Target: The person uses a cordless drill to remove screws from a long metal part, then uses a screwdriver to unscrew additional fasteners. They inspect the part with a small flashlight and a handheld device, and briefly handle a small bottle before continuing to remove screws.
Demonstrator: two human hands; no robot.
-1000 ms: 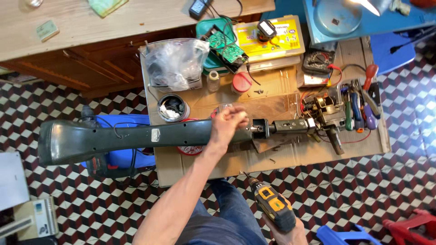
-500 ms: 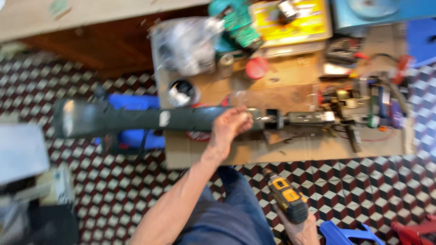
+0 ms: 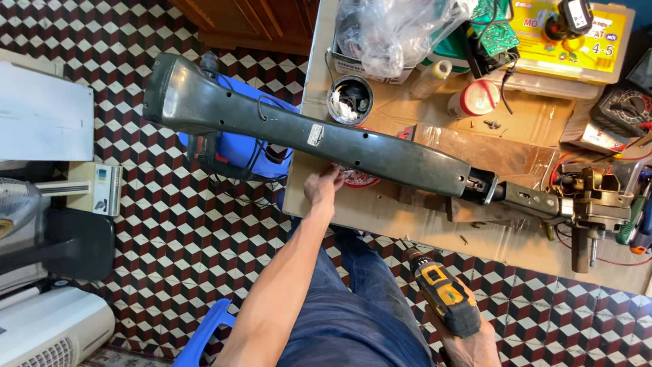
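1. Head view, hands: the left hand [image 3: 324,185] reaches up under the long dark-green plastic housing [image 3: 305,132], fingertips touching its lower edge near a red round lid [image 3: 360,179] – whether they curl around anything I cannot tell, since the housing hides them. The touch looks meant to steady the long body. The right hand [image 3: 475,343] is clamped around the grip of a yellow-and-black cordless drill [image 3: 443,295], held low beside the knee with its bit pointing up toward the table.

2. Head view, the housing: it lies slantwise, its wide end hanging out over the floor and its narrow end joined to a grey metal mechanism [image 3: 577,204] on the cardboard-covered work table [image 3: 516,253] – so the table carries the heavy end.

3. Head view, surroundings: a round tin of small parts [image 3: 350,99], a clear plastic bag [image 3: 394,30] and a yellow box [image 3: 577,37] crowd the table's far side. Below is a red, black and white cube-patterned tile floor [image 3: 170,231], with a blue plastic stool [image 3: 241,146] under the housing.
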